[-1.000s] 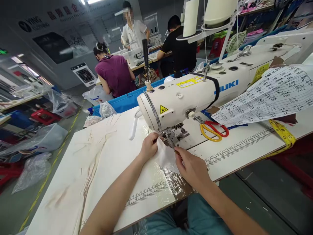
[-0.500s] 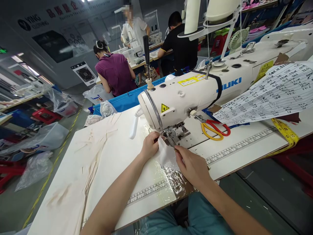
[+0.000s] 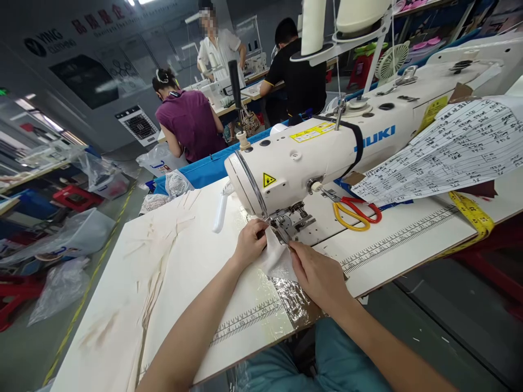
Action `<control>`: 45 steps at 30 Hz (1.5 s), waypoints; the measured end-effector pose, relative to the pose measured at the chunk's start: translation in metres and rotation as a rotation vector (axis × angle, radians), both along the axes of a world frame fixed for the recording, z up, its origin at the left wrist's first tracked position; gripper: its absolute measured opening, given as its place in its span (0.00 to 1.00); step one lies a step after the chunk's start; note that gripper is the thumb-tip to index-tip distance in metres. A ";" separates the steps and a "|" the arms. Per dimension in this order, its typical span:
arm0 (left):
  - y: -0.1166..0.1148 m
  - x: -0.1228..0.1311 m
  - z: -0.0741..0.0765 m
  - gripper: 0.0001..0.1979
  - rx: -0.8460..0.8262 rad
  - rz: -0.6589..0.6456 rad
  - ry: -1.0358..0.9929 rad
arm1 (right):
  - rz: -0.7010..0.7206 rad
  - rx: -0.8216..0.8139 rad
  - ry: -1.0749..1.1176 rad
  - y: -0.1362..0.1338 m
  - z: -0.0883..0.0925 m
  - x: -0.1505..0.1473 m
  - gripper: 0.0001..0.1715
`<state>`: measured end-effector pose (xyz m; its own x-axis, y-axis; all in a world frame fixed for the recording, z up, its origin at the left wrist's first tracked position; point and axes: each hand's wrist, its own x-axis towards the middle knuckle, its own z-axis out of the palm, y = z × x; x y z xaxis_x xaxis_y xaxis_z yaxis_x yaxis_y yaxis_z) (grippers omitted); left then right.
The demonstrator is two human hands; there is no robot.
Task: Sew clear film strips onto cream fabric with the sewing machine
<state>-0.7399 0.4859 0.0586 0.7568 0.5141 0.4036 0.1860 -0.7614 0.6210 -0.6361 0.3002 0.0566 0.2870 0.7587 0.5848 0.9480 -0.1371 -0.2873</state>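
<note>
Under the head of a white sewing machine (image 3: pixel 281 163) lies a thin white piece of cloth (image 3: pixel 277 256). My left hand (image 3: pixel 250 242) pinches the cloth's left edge close to the needle area, its fingertips partly hidden behind the curled fingers. On the right, my right hand (image 3: pixel 316 272) is closed around a slim metal tool (image 3: pixel 283 235), shaped like tweezers, that points to the presser foot. Its tip is too small to tell apart from the machine's metal parts. The cloth hangs between both hands over the table's front part.
Scissors (image 3: pixel 353 213) with red and yellow handles lie right of the needle. Handwritten sheets (image 3: pixel 445 152) and a yellow tape measure (image 3: pixel 472 218) are further right. Pale cloth strips (image 3: pixel 153 288) and a white plastic handle (image 3: pixel 220 212) lie left. Several people work behind.
The view has shifted slightly, moving the machine a little left in the picture. My right hand and the metal tool have moved slightly, staying near the presser foot; my left hand keeps its pinch.
</note>
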 end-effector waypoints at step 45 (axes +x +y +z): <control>0.002 0.000 -0.004 0.04 -0.031 0.053 0.057 | -0.020 -0.197 0.064 0.003 0.002 -0.001 0.19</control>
<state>-0.7403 0.4881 0.0549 0.7498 0.5654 0.3437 0.2609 -0.7299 0.6318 -0.6367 0.3028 0.0587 0.3351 0.8502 0.4060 0.9252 -0.2154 -0.3125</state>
